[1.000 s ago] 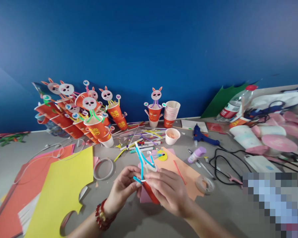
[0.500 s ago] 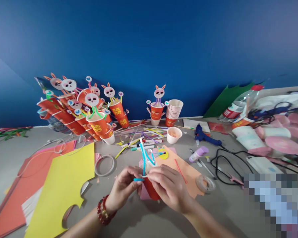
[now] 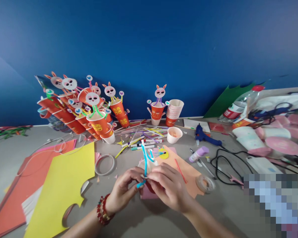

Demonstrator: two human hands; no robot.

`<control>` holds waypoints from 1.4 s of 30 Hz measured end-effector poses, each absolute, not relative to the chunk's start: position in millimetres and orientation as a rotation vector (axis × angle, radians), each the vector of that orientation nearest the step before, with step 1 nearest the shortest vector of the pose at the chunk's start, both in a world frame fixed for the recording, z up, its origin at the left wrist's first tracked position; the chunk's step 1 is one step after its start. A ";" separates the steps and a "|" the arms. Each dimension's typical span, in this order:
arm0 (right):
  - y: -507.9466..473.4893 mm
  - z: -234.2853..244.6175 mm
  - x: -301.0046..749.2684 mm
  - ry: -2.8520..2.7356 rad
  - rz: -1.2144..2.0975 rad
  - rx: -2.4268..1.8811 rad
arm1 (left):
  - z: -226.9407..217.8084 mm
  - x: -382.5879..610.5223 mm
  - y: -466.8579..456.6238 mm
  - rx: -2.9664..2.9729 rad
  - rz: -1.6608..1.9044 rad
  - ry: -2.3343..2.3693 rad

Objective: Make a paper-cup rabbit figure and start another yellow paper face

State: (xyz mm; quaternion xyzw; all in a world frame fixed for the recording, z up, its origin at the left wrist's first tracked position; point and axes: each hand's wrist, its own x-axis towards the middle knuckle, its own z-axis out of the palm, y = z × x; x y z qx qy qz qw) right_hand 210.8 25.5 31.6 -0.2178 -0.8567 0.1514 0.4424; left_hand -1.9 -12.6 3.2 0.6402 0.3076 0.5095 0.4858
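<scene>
The right hand covers most of the outer wall of the paper cup, and the fingertips of the left hand mask where the blue stem meets its rim; both forearms are cut off below, as is the near edge of the table. Toward its left side, the yellow sheet runs out of the picture and hides part of the red sheet. By the far edge, the decorated cups overlap too much to count, the tangled strands at left are cropped and blurred, and lettering on the markers is too small to read. Toward the right edge, the pink-and-white pieces are cropped, and a pixelated block conceals whatever lies nearer
</scene>
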 end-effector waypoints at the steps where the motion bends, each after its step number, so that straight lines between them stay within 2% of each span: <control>1: 25.4 31.5 210.4 -2.120 0.378 -0.544 | 4.2 -2.6 -12.2 1.599 1.241 0.754; 11: 23.1 31.2 207.0 -2.093 0.428 -0.610 | 17.7 -1.2 -9.0 1.908 1.244 0.743; 32: 21.3 33.8 206.0 -2.100 0.390 -0.673 | 12.7 -0.9 -11.5 1.883 1.232 0.745; 42: 22.0 33.4 206.1 -2.146 0.372 -0.640 | 5.8 1.7 -15.1 1.671 1.299 0.813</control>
